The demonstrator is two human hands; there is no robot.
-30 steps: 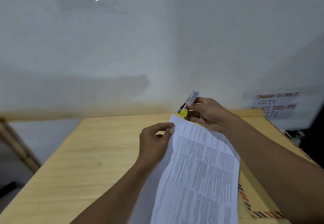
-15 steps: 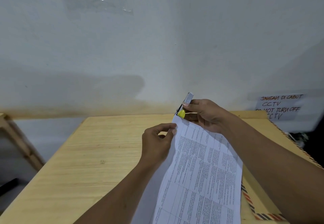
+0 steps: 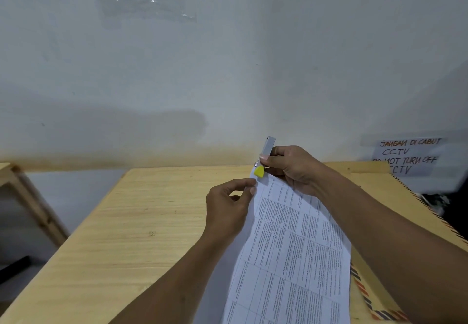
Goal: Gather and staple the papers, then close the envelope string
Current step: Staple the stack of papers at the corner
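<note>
White printed papers (image 3: 291, 252) are thin and floppy, so they are best held close to the corner being stapled. The left hand (image 3: 228, 212) pinches that top edge between thumb and forefinger, holding the sheets off the wooden table (image 3: 121, 235). The right hand (image 3: 291, 166) is closed around a small stapler (image 3: 266, 156), its yellow tip at the corner. A striped-edge envelope (image 3: 374, 306) lies beneath, at the right.

envelope (image 3: 402, 207) right of papers (image 3: 291, 247), on table (image 3: 121, 235)
</note>
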